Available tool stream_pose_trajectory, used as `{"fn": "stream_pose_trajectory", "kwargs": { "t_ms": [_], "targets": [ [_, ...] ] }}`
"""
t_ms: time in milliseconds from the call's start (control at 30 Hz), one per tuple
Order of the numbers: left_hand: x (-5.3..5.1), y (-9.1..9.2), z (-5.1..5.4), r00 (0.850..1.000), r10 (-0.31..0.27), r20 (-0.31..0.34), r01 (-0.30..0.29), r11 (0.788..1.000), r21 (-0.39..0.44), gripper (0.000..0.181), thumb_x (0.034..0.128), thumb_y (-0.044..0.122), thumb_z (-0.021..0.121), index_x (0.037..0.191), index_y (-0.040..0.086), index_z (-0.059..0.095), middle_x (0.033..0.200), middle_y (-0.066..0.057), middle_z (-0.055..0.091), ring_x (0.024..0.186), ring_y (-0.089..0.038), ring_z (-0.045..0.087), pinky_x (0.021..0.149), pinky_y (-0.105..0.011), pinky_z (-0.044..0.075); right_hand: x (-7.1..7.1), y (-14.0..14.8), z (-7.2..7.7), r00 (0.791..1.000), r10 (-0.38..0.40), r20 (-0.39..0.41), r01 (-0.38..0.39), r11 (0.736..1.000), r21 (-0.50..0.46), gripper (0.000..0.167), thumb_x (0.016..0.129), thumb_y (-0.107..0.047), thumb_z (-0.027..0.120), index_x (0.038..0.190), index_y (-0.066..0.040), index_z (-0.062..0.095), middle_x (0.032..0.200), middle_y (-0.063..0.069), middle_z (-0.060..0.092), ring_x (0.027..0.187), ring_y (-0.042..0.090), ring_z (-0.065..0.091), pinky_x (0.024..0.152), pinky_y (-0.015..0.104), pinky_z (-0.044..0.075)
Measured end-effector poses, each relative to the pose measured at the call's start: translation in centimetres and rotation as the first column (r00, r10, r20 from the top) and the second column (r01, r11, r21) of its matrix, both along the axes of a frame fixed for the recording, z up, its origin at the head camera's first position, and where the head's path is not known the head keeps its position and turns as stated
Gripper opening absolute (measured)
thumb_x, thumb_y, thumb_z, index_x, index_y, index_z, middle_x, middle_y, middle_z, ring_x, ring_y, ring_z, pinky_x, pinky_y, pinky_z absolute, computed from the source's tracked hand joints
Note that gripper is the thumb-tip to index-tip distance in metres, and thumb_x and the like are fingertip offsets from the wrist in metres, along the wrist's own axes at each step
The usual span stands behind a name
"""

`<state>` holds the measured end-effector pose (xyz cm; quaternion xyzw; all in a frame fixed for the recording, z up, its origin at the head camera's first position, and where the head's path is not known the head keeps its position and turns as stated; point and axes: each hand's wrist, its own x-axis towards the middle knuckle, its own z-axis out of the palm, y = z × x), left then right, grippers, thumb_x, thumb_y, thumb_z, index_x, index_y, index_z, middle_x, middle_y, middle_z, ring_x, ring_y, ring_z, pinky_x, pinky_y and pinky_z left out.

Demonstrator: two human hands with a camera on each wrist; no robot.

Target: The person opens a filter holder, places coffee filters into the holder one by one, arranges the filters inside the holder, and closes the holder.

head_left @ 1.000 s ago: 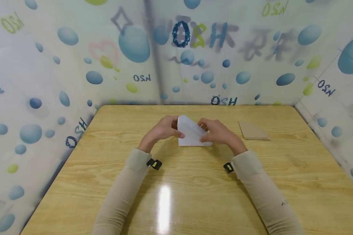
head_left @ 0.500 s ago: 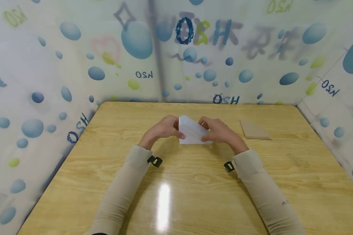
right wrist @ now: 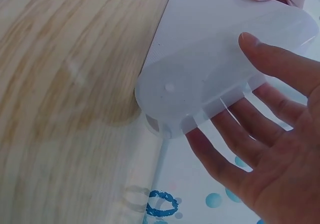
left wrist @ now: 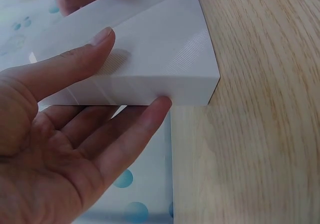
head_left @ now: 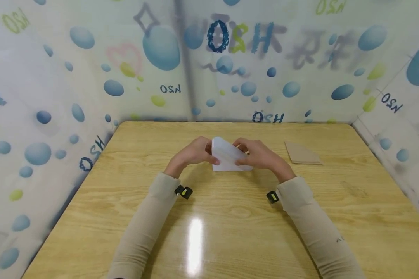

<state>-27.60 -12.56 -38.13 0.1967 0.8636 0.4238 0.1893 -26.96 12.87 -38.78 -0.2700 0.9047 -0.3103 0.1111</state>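
A white box-like piece (head_left: 227, 155) with a sloping top edge stands on the table between both hands. In the left wrist view the left hand (left wrist: 75, 129) grips its flat white side (left wrist: 160, 44), thumb on the face and fingertips under the narrow side. A clear, rounded plastic strip (right wrist: 175, 89) lies along the slanted edge in the right wrist view; the right hand (right wrist: 265, 124) pinches it, thumb on the front, fingers behind. In the head view the left hand (head_left: 197, 151) is at the piece's left end, the right hand (head_left: 255, 154) at its slanted right side.
A flat brown cardboard piece (head_left: 303, 154) with a slanted edge lies on the wooden table (head_left: 230, 232), right of the right hand. Behind the table and on both sides hang patterned sheets (head_left: 153, 104). Black straps with small devices are at both wrists.
The right thumb has shifted slightly left across the white piece's face. The left hand and the piece stay nearly in place; the head view has tilted slightly.
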Motion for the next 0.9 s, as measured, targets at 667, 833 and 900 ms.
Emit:
{"fn": "stream_pose_trajectory", "kwargs": {
  "t_ms": [667,833,900],
  "targets": [
    [-0.19,0.01,-0.20,1.000,-0.010,-0.006,0.010,1.000,-0.007,0.036,0.0866,0.009,0.083,0.120,0.005,0.072,0.112,-0.011,0.077,0.095,-0.020,0.070,0.084,-0.032,0.053,0.35,-0.54,0.28,0.999,0.000,-0.035,-0.003,0.996,-0.090,0.053,0.094,-0.016,0.077,0.142,-0.012,0.055,0.127,0.012,0.071,0.119,0.030,0.068,0.102,0.053,0.053],
    [-0.20,0.00,-0.18,0.999,-0.022,-0.030,0.021,1.000,-0.013,0.035,0.0866,0.009,0.083,0.120,0.005,0.073,0.112,-0.012,0.077,0.096,-0.022,0.071,0.085,-0.034,0.055,0.37,-0.68,0.18,0.998,0.013,-0.066,-0.018,0.997,-0.075,0.051,0.096,-0.019,0.075,0.142,-0.012,0.055,0.127,0.012,0.071,0.117,0.029,0.069,0.100,0.051,0.055],
    [-0.15,0.01,-0.16,0.999,-0.020,-0.026,0.020,1.000,-0.012,0.035,0.0867,0.009,0.082,0.120,0.005,0.073,0.112,-0.012,0.077,0.097,-0.022,0.072,0.086,-0.035,0.056,0.43,-0.73,0.15,0.997,0.016,-0.070,-0.021,0.997,-0.074,0.051,0.096,-0.019,0.075,0.142,-0.012,0.055,0.127,0.012,0.071,0.117,0.029,0.069,0.099,0.051,0.055]
  ]
}}
